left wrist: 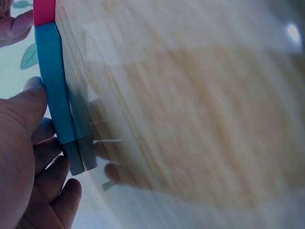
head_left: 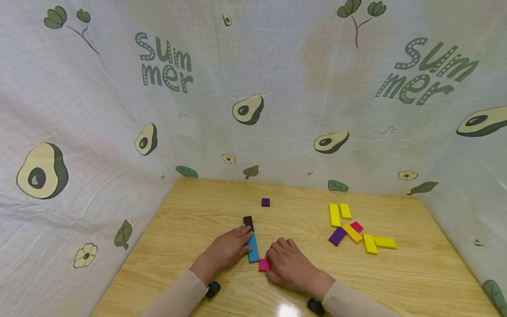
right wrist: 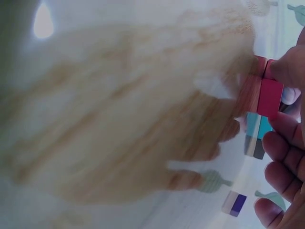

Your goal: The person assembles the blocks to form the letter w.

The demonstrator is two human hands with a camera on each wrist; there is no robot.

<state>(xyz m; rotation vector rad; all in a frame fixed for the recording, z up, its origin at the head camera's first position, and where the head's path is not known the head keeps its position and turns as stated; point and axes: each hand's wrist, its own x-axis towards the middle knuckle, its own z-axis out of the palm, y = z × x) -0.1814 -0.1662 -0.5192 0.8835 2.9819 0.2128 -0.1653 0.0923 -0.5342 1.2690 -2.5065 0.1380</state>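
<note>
A black block [head_left: 248, 223] and a long blue block [head_left: 253, 249] lie end to end in a row on the wooden table. My left hand [head_left: 225, 248] rests along the left side of this row, fingertips at the black-blue joint and thumb on the blue block, as the left wrist view also shows. At the row's near end, slightly right, sits a small pink block [right wrist: 270, 98]. My right hand [head_left: 291, 265] pinches the pink block between thumb and curled index finger, its other fingers loosely bent. The pink block overlaps the blue one's near corner in the head view.
Beyond the row lies a small purple block [head_left: 266, 202]. A loose group at the right holds several yellow blocks [head_left: 334, 215], an orange block [head_left: 352, 233], a larger purple block [head_left: 337, 236] and another pink block [head_left: 357, 226]. A printed cloth [head_left: 277, 145] hangs around the table.
</note>
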